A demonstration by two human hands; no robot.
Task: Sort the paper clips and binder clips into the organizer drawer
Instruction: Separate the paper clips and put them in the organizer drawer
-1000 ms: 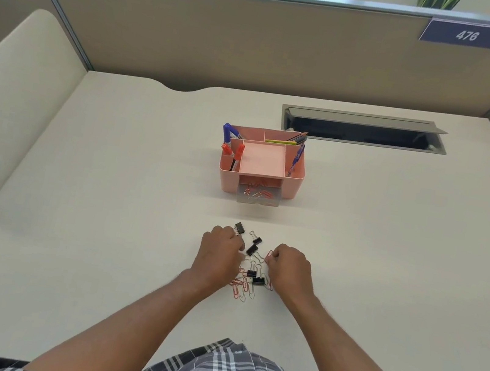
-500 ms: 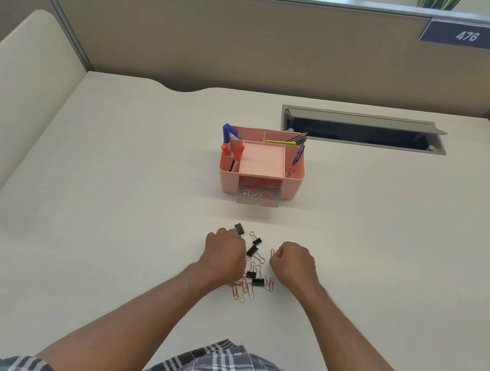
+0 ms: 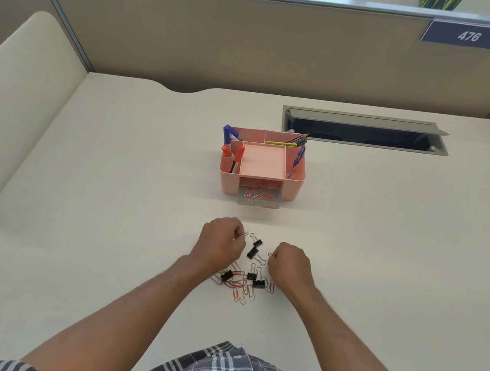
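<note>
A pink organizer [image 3: 293, 190] stands mid-desk, its clear drawer [image 3: 258, 202] pulled open with several coloured paper clips inside. A loose pile of paper clips [image 3: 240, 292] and black binder clips [image 3: 258, 283] lies on the desk in front of me. Two more binder clips [image 3: 253, 252] sit between my hands. My left hand [image 3: 221, 242] is a fist at the pile's far left, and a silver wire handle pokes from its fingers. My right hand [image 3: 288, 266] is closed at the pile's right, pinching a red paper clip [image 3: 271, 255].
Markers and pens [image 3: 232, 151] stand in the organizer's side compartments. A grey cable slot [image 3: 364, 130] is recessed in the desk behind it. Partition walls close the back and both sides.
Both hands have lifted off the pile and moved a little toward the organizer. The binder clip farthest from me has gone from the desk, where my left hand closed.
</note>
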